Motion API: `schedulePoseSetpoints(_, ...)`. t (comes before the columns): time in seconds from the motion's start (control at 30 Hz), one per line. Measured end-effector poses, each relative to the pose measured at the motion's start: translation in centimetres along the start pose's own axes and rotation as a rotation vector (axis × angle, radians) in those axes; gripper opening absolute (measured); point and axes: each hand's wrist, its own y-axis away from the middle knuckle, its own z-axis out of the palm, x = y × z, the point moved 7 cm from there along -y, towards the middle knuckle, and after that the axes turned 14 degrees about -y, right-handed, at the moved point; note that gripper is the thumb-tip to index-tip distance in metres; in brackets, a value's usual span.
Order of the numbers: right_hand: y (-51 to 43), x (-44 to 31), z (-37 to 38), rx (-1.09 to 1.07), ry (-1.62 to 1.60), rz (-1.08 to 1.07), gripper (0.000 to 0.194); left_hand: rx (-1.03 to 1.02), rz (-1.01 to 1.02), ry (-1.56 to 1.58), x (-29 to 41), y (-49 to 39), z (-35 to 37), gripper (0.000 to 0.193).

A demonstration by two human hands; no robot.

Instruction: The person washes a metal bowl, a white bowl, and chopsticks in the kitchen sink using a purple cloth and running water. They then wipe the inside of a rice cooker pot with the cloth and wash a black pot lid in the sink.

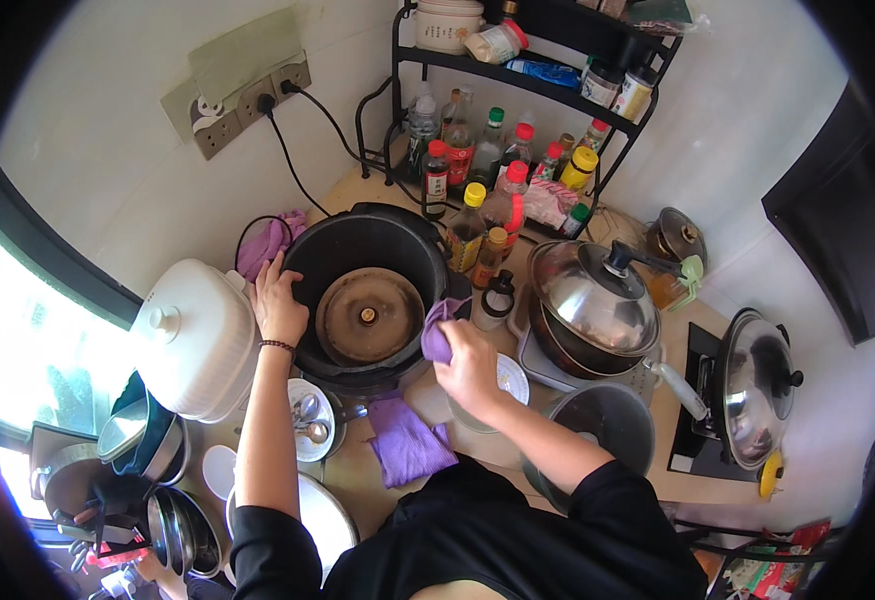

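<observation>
An electric pressure cooker body (366, 240) stands in front of me without its lid. Its dark inner well is bare, and a round brownish heating plate (347, 341) with a small brass-coloured centre shows at the bottom. My left hand (280, 304) grips the cooker's left rim and wears a beaded bracelet. In my right hand (467, 364) is a bunched purple cloth (445, 326), held at the cooker's right edge. A second purple cloth (407, 442) lies folded on the counter near my body. Another purple cloth (266, 244) is behind the cooker's left side.
A white lidded box (197, 337) stands left, above a bowl with spoons (310, 420). Sauce bottles (467, 225) crowd below a black rack (512, 71). Right are a lidded wok (595, 307), a grey bucket (610, 420) and another lidded pan (756, 390). Plugged-in cords (280, 142) run behind the cooker.
</observation>
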Motion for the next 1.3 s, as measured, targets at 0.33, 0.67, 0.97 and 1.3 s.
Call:
schedulePoseSetpoints(0.33, -1.6, 8.0, -3.7, 0.239, -0.534, 0.373, 0.023, 0.034, -0.002, 0.025, -0.3, 0.1, 0.1, 0.038)
schedulePoseSetpoints(0.67, -4.7, 10.6, 0.5, 0.35, -0.402, 0.332, 0.026, 0.0, -0.056, 0.004, 0.1, 0.6, -0.2, 0.038)
schedulePoseSetpoints(0.97, -6.7, 8.4, -1.3, 0.131, 0.209, 0.329, 0.026, -0.027, -0.152, -0.007, 0.3, 1.0, -0.7, 0.035)
schedulePoseSetpoints(1.3, -1.0, 0.8, 0.1, -0.198, 0.276, 0.055, 0.039, -0.038, -0.2, 0.042, 0.1, 1.0, -0.5, 0.033)
